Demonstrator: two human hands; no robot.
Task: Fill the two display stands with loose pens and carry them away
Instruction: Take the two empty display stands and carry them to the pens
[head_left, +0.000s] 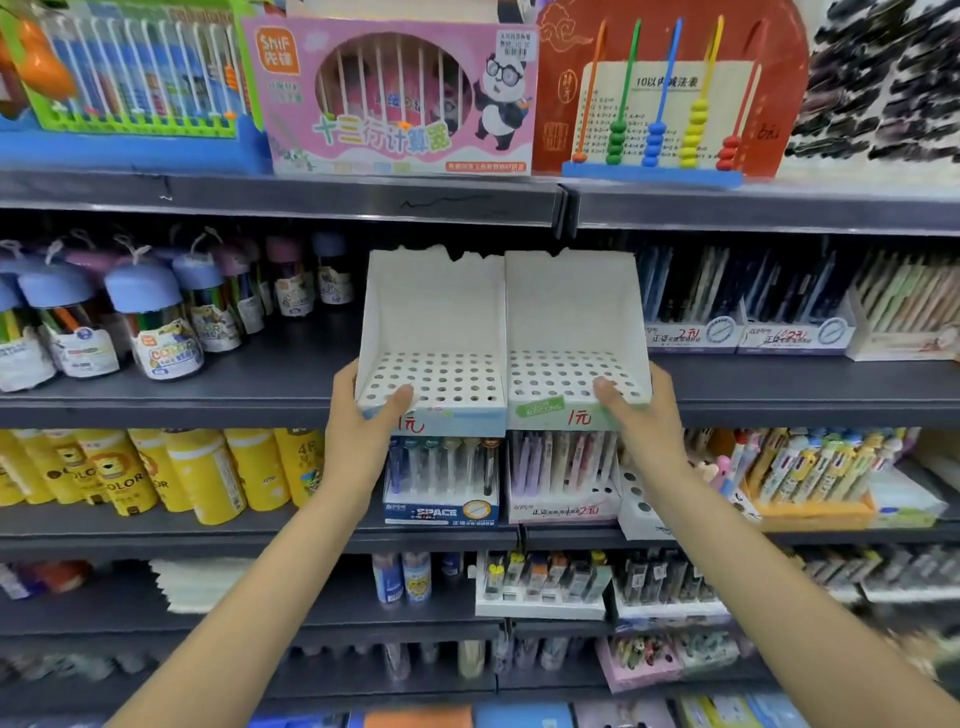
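- Your left hand (358, 431) grips the outer front corner of the left display stand (434, 317), thumb hooked over the perforated tray, the other fingers hidden beneath it.
- Your right hand (641, 415) holds the right display stand (574, 312) the same way at its outer front corner, thumb on the holes, the remaining fingers out of sight below.
- Between your hands the two white stands sit side by side, touching, on the front edge of the middle shelf (234, 395); their hole grids hold no pens, and each front lip bears a red handwritten "1元".
- Below your hands, partly hidden by the stands, a pen box (441, 512) reads "SPACE", and the pink box (563, 512) beside it is marked "2元".
- Left of your left hand, yellow canisters (208, 473) show "COLOR"; the rest is cut off.
- Right of your right hand, the price tags (748, 335) are blurred, with only "2元" legible.
- Above and beyond, the pink box (395, 96) reads "SMIF"; the red abacus card (670, 93) is headed "10以内减法表", its smaller print illegible.
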